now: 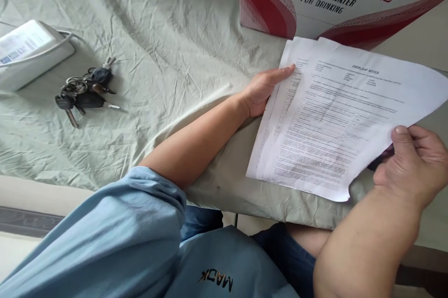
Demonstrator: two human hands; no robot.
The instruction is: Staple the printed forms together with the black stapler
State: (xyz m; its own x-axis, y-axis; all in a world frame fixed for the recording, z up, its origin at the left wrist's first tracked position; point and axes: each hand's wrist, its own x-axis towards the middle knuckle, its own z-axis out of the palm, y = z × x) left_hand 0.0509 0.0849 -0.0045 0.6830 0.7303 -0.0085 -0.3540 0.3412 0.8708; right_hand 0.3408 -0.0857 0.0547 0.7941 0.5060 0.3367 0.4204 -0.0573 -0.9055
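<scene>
Several printed sheets of paper [325, 125] are held up at a tilt over the cloth, the front one headed "OVERLEAF NOTES". Their left edge is pinched by my left hand [264, 88], with the thumb on the front and the fingers hidden behind. At the lower right edge, my right hand [409, 162] grips the front sheet between thumb and curled fingers. That sheet is shifted to the right of the ones behind it, and its right side bends. A small dark thing, too hidden to make out, shows behind the sheet by my right hand.
A red and white drinking water carton [269, 4] stands behind the papers. On the wrinkled pale green cloth [168, 41] lie a bunch of keys [87, 90] and, farther left, a white box-like item [35, 51] with a label and a cord. The cloth's front edge is near my lap.
</scene>
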